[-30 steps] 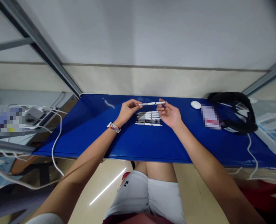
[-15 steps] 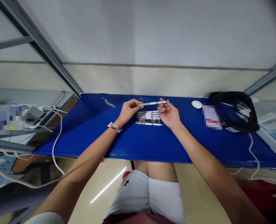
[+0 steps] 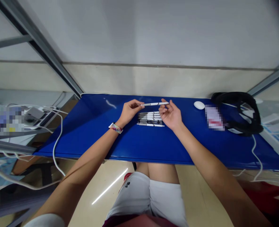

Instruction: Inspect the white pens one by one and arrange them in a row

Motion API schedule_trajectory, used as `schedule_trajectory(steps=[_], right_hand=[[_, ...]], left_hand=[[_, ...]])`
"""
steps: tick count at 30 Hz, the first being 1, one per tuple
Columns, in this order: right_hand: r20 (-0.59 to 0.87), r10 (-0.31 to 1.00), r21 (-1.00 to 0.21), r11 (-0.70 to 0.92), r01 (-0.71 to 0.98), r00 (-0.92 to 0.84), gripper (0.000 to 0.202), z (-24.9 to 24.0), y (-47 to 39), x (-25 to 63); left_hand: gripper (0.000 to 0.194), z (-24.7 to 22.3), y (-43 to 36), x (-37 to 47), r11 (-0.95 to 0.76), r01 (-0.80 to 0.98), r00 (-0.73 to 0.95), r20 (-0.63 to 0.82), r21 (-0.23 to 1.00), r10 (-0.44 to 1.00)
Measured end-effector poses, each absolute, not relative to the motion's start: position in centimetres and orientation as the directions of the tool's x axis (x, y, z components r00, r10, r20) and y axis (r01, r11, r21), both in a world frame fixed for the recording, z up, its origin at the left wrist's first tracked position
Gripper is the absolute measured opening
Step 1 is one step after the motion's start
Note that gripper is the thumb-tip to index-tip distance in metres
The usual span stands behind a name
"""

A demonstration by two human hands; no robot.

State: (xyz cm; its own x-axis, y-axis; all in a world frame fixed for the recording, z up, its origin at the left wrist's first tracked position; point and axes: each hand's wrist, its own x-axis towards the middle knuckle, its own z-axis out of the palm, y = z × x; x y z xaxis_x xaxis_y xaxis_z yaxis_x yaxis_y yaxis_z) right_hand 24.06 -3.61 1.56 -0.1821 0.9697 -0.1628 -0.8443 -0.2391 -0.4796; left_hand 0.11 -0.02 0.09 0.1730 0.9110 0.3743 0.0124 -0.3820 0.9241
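Note:
A white and grey pen (image 3: 152, 104) is held level above the blue table (image 3: 139, 143). My left hand (image 3: 130, 111) pinches its tip end between thumb and fingers. At the other end, the fingertips of my right hand (image 3: 170, 114) are closed on the pen, its palm turned partly up. Just below lies a row of several similar pens (image 3: 150, 118), side by side, with tips to the left. My right hand hides some of their right ends.
A white oval object (image 3: 199, 105), a blurred packet (image 3: 214, 117) and a black headband-like device (image 3: 256, 110) lie on the right. A white cable (image 3: 59, 132) crosses the table's left edge. Metal frame posts (image 3: 56, 67) stand at both sides, with a wall behind.
Almost nothing differs. Both hands hold the pen in the same place, and the view has shifted very slightly.

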Motion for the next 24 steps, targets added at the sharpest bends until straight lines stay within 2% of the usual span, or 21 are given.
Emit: schedule_trajectory(steps=[21,24], right_hand=[[-0.199,0.97,-0.461,-0.218,-0.86,-0.14,0.026,1.61,-3.39,24.04],[-0.19,0.971,-0.474,-0.223,-0.852,-0.148,0.02,1.73,-3.44,24.17]], left_hand=[[0.03,0.25,-0.21,0.38,-0.374,0.02,0.173,0.365,0.927,0.915],[0.031,0.17,-0.12,0.32,-0.376,0.027,0.164,0.367,0.926,0.916]])
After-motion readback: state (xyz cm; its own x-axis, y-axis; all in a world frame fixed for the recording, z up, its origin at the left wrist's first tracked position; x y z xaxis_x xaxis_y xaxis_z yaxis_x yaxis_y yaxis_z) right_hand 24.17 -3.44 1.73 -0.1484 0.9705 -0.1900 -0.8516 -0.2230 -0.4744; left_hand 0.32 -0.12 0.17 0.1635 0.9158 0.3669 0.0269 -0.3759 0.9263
